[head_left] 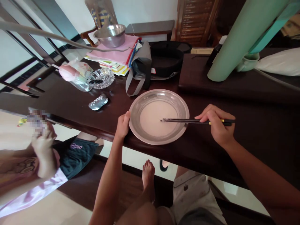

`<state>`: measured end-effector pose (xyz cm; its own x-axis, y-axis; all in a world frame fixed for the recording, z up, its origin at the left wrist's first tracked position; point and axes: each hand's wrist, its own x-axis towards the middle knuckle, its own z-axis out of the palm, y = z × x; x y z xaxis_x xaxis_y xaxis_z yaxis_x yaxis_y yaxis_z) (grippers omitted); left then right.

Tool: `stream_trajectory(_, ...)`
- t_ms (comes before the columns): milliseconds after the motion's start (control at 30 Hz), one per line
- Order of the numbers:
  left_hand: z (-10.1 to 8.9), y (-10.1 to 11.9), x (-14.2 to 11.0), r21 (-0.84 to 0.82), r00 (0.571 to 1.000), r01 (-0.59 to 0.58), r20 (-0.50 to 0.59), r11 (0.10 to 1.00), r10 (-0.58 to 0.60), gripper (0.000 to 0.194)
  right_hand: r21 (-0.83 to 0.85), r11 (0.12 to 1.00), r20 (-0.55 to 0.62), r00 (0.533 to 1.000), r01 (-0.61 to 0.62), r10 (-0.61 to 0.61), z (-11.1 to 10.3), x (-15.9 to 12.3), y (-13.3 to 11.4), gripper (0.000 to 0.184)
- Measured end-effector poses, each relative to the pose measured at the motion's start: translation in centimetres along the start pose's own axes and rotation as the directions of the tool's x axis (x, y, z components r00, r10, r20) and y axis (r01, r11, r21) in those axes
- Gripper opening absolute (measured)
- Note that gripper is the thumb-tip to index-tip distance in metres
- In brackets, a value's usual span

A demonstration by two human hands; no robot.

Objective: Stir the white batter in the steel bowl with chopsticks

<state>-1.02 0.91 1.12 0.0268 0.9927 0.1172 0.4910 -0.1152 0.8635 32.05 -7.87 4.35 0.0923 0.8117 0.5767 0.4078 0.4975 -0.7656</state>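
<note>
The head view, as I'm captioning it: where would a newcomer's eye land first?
Probably on the wide metal bowl of pale liquid near the table's front edge, left hand at its rim. Next, the dark chopsticks in the right hand, tips in the liquid, then the thick green column slanting across the upper right.

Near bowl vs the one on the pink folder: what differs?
The near bowl is broad and shallow with a flared rim; the far bowl looks narrower and deeper. The near bowl stands on the table, the far bowl on the pink folder. The left hand holds the near bowl's rim; no hand touches the far bowl. Both are round, silvery and upright.
</note>
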Motion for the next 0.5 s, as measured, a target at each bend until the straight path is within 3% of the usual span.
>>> stream_trajectory(133,0.01,-0.04,0.00,-0.004,1.000,-0.005,-0.009,1.000,0.005,0.048,-0.046,0.997,0.193,0.980,0.066,-0.056,0.27,-0.06,-0.22,0.024)
stream_trajectory(233,0.03,-0.08,0.01,-0.012,1.000,-0.002,-0.006,1.000,0.002,0.047,-0.078,0.996,0.084,0.996,0.042,-0.035,0.15,0.01,-0.18,0.024)
stream_trajectory(333,0.04,-0.09,0.00,-0.017,1.000,-0.001,0.009,1.000,0.001,0.048,0.003,1.000,-0.011,1.000,0.011,-0.011,0.02,-0.02,-0.13,0.034)
stream_trajectory(500,0.01,-0.05,-0.06,0.003,1.000,0.002,-0.018,1.000,-0.002,0.049,-0.077,0.996,0.169,0.985,0.055,-0.042,0.21,-0.09,-0.28,0.024)
